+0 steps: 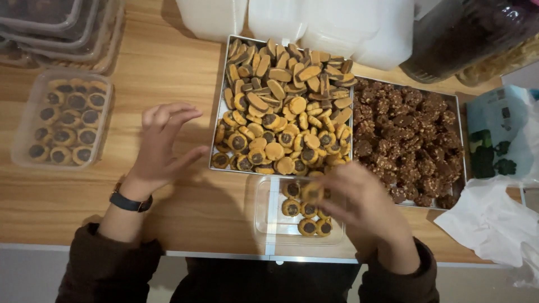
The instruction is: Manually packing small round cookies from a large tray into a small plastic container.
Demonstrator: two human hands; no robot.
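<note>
Pinching a round cookie (311, 192) over the clear plastic container (269, 216) at the table's near edge, your right hand (362, 205) grips it, while your left hand (160, 148) hovers with fingers spread loose beside the metal tray (212, 163).

two metal trays (223, 106) of cookies sit on the table. one filled clear tub (25, 126) stands apart. another clear box (266, 219) holds six cookies (307, 226).

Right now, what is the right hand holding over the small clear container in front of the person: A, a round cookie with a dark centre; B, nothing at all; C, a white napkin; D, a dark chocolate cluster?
A: the right hand, blurred, pinches a round cookie with a dark centre above the partly filled clear container.
</note>
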